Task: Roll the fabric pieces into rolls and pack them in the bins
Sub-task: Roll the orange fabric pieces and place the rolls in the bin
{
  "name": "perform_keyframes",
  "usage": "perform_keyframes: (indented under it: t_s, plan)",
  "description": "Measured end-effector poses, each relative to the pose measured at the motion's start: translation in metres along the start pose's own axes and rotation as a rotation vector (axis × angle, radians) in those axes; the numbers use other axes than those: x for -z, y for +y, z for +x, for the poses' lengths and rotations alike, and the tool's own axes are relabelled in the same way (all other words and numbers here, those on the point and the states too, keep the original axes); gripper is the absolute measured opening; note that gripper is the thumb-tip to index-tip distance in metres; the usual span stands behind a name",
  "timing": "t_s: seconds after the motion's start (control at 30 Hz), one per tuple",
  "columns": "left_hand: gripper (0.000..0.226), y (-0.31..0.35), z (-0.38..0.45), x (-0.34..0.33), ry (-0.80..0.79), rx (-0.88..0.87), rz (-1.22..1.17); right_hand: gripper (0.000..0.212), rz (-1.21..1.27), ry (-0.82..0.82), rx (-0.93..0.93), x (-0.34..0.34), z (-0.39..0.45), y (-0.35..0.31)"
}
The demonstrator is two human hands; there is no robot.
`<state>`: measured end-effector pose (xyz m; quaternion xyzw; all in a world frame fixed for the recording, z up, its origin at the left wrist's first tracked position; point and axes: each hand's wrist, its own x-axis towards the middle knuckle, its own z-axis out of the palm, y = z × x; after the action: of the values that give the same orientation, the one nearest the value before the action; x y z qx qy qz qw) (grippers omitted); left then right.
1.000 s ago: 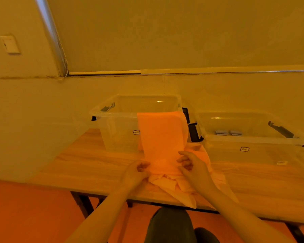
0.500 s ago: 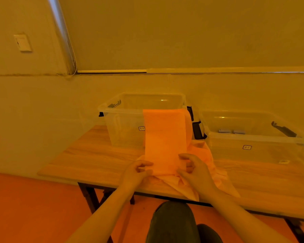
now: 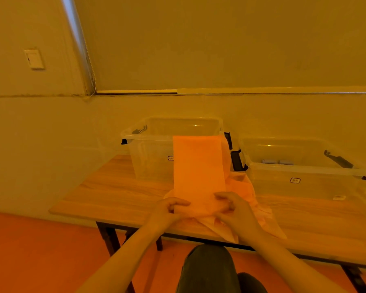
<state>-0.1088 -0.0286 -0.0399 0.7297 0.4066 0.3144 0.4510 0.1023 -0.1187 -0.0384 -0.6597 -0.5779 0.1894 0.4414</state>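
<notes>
An orange fabric strip hangs from the front rim of the left clear bin down to the wooden table. My left hand pinches the strip's near end on its left side. My right hand grips the same end on the right, fingers curled over it. Under the hands lies a heap of pale orange fabric pieces, part hanging over the table's front edge. The right clear bin holds two small grey rolls at its back.
Both bins stand side by side at the back of the table, with black latches between them. A wall runs behind. The table's front edge is just before my knees. An orange floor lies to the left.
My hands have drawn closer together on the strip's near end, and the fingers curl over it more. The camera has shifted slightly left.
</notes>
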Motion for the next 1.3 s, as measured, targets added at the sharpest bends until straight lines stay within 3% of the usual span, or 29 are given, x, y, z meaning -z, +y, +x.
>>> perform_keyframes:
  t_s: [0.13, 0.3, 0.63, 0.83, 1.0, 1.17, 1.3]
  plan:
    - [0.031, 0.006, -0.001, -0.001, 0.008, -0.016, -0.009, 0.050, 0.117, 0.066, -0.052, 0.003, -0.003, -0.002]
    - [0.030, 0.020, -0.005, 0.004, 0.032, -0.022, -0.030, 0.031, 0.213, 0.025, -0.106, 0.009, -0.007, -0.007]
    - [0.016, 0.078, 0.001, 0.033, 0.118, -0.048, -0.142, 0.024, 0.292, 0.104, 0.014, 0.039, 0.020, -0.051]
    - [0.011, 0.118, 0.024, 0.048, 0.192, -0.136, -0.065, 0.025, 0.408, 0.158, 0.043, 0.061, 0.048, -0.082]
    - [0.009, 0.121, 0.039, 0.038, 0.213, -0.098, 0.021, 0.027, 0.504, 0.193, -0.123, 0.059, 0.062, -0.070]
    - [0.015, 0.085, 0.040, 0.016, 0.115, 0.081, -0.025, 0.057, 0.386, 0.168, -0.422, 0.040, 0.054, -0.031]
    - [0.021, 0.046, 0.031, -0.002, 0.042, 0.171, -0.053, 0.064, 0.365, 0.143, -0.528, 0.029, 0.036, -0.007]
